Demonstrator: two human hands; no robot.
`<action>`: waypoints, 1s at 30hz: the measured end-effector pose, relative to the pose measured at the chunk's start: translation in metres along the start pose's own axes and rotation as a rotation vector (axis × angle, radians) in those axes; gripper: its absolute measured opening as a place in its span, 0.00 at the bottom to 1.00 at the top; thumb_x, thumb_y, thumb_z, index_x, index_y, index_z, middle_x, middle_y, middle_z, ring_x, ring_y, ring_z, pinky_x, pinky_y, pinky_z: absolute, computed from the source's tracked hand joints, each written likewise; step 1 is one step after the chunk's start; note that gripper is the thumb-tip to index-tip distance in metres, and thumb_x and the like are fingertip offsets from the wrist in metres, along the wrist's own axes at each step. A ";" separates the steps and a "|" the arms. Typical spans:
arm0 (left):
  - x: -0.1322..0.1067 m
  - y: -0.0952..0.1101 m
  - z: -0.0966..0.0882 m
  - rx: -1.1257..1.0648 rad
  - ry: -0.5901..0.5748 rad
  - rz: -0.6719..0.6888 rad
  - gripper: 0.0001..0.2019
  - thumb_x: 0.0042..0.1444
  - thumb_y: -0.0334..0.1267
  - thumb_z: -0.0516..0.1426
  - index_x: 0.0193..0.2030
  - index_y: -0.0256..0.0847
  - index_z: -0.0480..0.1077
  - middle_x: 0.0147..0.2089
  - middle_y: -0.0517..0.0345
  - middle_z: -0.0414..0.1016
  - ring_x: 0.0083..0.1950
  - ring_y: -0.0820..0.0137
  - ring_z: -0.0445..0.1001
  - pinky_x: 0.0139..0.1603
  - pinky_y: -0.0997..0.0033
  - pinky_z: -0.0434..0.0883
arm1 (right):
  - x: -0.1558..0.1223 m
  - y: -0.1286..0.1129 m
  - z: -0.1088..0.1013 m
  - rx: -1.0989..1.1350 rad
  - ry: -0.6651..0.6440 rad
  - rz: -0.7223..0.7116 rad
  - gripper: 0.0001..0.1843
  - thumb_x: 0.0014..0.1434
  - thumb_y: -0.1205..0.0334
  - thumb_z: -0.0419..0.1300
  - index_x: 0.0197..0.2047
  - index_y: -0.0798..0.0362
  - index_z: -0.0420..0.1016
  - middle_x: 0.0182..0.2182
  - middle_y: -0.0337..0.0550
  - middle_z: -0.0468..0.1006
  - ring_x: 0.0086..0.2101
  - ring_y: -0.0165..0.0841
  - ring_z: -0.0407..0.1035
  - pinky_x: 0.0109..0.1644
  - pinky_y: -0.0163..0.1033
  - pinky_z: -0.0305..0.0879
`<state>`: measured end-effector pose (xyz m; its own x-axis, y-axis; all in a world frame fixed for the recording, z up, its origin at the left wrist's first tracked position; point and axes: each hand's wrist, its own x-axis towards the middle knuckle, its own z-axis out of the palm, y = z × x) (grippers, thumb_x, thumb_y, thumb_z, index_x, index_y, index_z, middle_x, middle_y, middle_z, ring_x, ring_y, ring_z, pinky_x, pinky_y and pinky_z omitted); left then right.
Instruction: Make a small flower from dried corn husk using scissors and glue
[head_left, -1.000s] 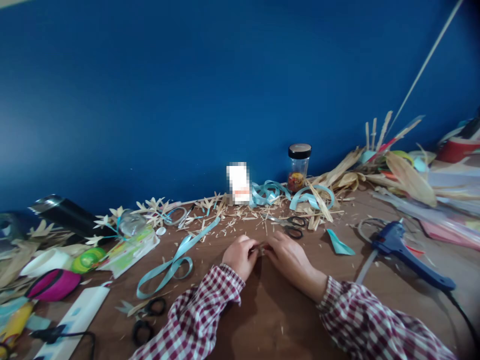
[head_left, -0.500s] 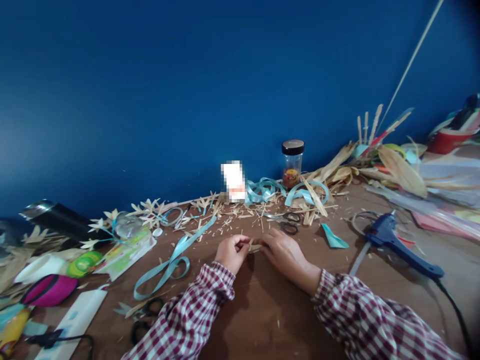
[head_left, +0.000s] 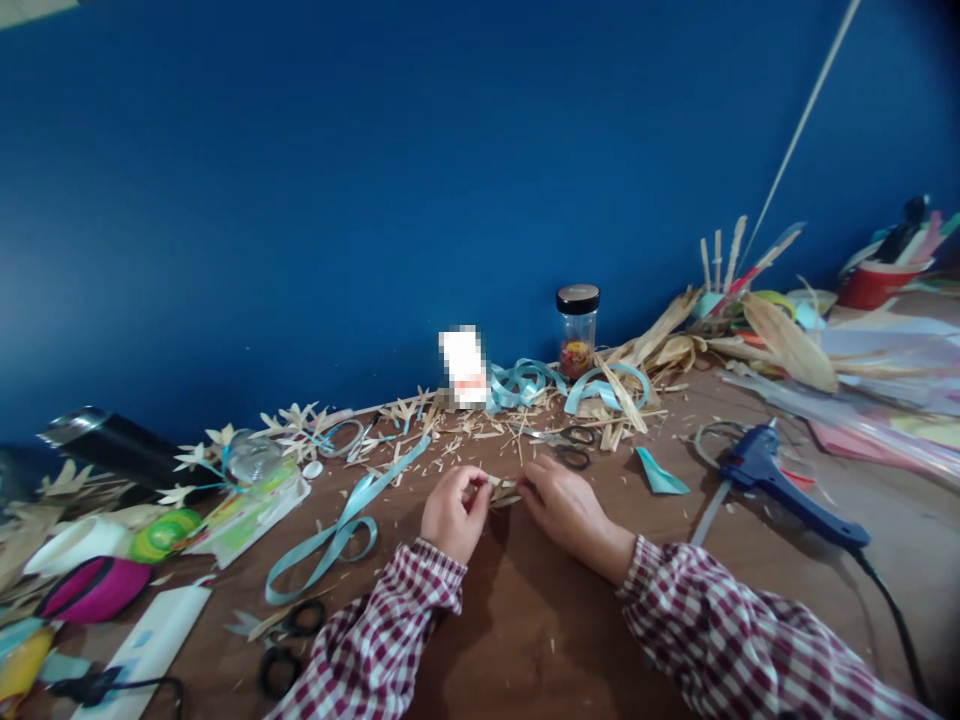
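We pinch a pale husk strip (head_left: 505, 494) with our left hand (head_left: 453, 512); our right hand (head_left: 570, 510) curls at its other end, the exact grip hidden from us. Between our hands, over the brown table (head_left: 525, 640), the strip's long axis runs roughly crosswise. A white card (head_left: 463, 355) behind is too pixelated to read.
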<state>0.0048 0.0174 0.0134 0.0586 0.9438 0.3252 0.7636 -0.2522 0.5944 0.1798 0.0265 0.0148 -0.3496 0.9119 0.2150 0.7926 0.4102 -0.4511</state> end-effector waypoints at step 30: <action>0.023 0.001 -0.003 -0.187 -0.317 -0.223 0.10 0.46 0.41 0.59 0.30 0.37 0.74 0.25 0.56 0.77 0.24 0.70 0.71 0.25 0.73 0.67 | 0.001 0.004 0.004 0.071 0.064 0.023 0.06 0.59 0.64 0.51 0.32 0.52 0.68 0.31 0.40 0.71 0.28 0.28 0.64 0.29 0.32 0.51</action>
<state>0.0051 0.0383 0.0244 0.1223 0.9912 -0.0516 0.6516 -0.0410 0.7575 0.1811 0.0294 0.0097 -0.2972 0.9192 0.2582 0.7621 0.3913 -0.5159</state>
